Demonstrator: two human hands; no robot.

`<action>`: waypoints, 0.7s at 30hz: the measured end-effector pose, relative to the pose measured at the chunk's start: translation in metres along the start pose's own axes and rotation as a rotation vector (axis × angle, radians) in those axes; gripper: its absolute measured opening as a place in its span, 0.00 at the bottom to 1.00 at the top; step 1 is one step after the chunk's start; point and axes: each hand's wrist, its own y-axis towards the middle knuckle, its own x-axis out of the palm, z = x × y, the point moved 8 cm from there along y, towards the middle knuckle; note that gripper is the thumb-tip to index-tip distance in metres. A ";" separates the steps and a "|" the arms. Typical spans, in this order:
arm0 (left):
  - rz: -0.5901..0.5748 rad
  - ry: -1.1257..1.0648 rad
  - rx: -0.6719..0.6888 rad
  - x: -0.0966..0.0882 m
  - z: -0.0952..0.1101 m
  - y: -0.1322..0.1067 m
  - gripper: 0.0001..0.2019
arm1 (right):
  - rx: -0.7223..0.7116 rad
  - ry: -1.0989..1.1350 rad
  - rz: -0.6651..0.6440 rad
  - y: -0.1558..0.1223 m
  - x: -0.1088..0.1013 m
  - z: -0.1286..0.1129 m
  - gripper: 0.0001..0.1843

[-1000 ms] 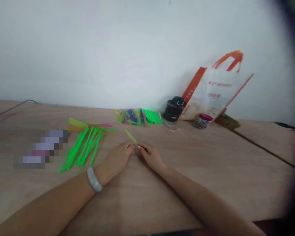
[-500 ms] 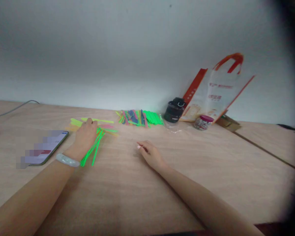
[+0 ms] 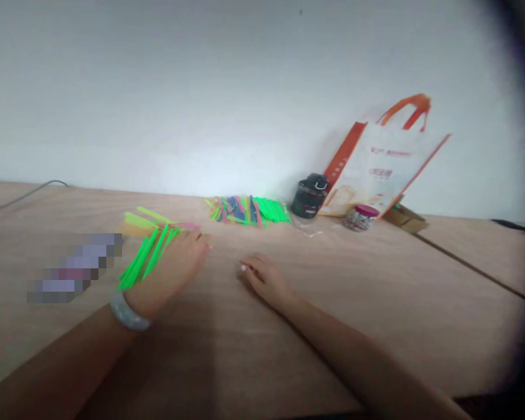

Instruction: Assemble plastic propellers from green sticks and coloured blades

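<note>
My left hand (image 3: pixel 182 252), with a pale bangle (image 3: pixel 129 312) on the wrist, lies over the right end of a loose spread of coloured sticks. Its fingers are curled down together, and what they hold, if anything, is hidden beneath them. Bright green sticks (image 3: pixel 136 260) fan out to the left of the hand. Behind these lie yellow sticks (image 3: pixel 145 220), and a pink stick (image 3: pixel 187 226) shows just beyond the fingers. My right hand (image 3: pixel 266 280) rests on the table with its fingers loosely curled in and nothing seen in them.
A clear packet of mixed coloured sticks (image 3: pixel 249 211) lies by the wall. To its right stand a black bottle (image 3: pixel 310 197), a jar with a dark red lid (image 3: pixel 362 217) and an orange-handled bag (image 3: pixel 389 166). A blurred-out phone (image 3: pixel 76 271) is at the left, and a cable (image 3: pixel 35 191) behind it.
My left hand has moved right and slightly nearer me across the sticks, uncovering more green ones on its left. The right hand has stayed nearly where it was.
</note>
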 end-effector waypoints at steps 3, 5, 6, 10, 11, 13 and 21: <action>-0.020 -0.130 0.171 0.007 0.044 -0.013 0.11 | -0.213 -0.086 -0.098 -0.008 0.006 -0.028 0.11; -0.031 -0.185 0.231 0.017 0.058 -0.025 0.09 | -0.311 -0.136 -0.151 -0.015 0.010 -0.041 0.10; -0.039 -0.212 0.245 0.023 0.061 -0.030 0.09 | -0.343 -0.156 -0.177 -0.017 0.013 -0.045 0.10; -0.051 -0.316 0.300 0.039 0.060 -0.045 0.11 | -0.379 -0.189 -0.205 -0.018 0.015 -0.049 0.11; -0.053 -0.330 0.308 0.040 0.060 -0.047 0.12 | -0.380 -0.190 -0.202 -0.017 0.015 -0.049 0.11; -0.055 -0.339 0.309 0.040 0.058 -0.048 0.13 | -0.381 -0.188 -0.205 -0.015 0.015 -0.049 0.11; -0.081 -0.363 0.313 0.034 0.058 -0.049 0.13 | -0.368 -0.177 -0.222 -0.013 0.016 -0.052 0.11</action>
